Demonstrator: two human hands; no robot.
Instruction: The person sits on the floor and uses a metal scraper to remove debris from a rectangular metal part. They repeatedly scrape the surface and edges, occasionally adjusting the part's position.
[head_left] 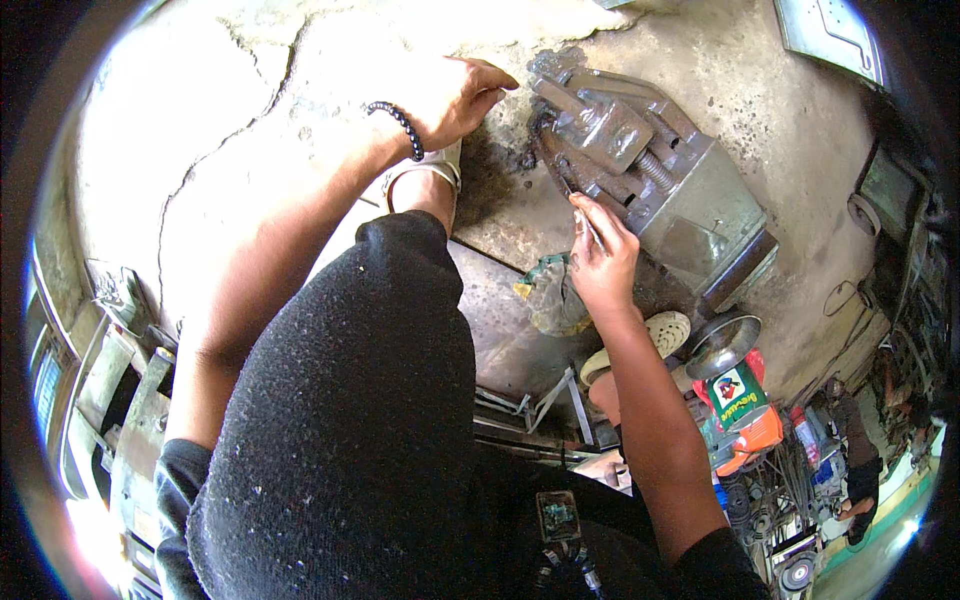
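Observation:
A heavy grey metal vise (pixel 705 205) lies on the floor, its threaded screw (pixel 655 171) showing and its far jaw end dark with wet-looking grease. My right hand (pixel 603 255) is closed at the vise's near left edge, pinching a thin silvery rod-like tool (pixel 596 235). The tool's tip points toward the vise's side; its exact kind is unclear. Left of the vise's far end, my left hand (pixel 462 100) hangs above the floor with fingers bent forward. A small gap shows between its thumb and index finger, and no object is visible there.
A crumpled bag (pixel 553 298) lies below my right hand. Near my right foot are a round metal dish (pixel 722 345) and a green and orange package (pixel 742 405). Tools and parts crowd the lower right, where another person (pixel 857 450) appears. Cracks cross the concrete floor (pixel 230 140).

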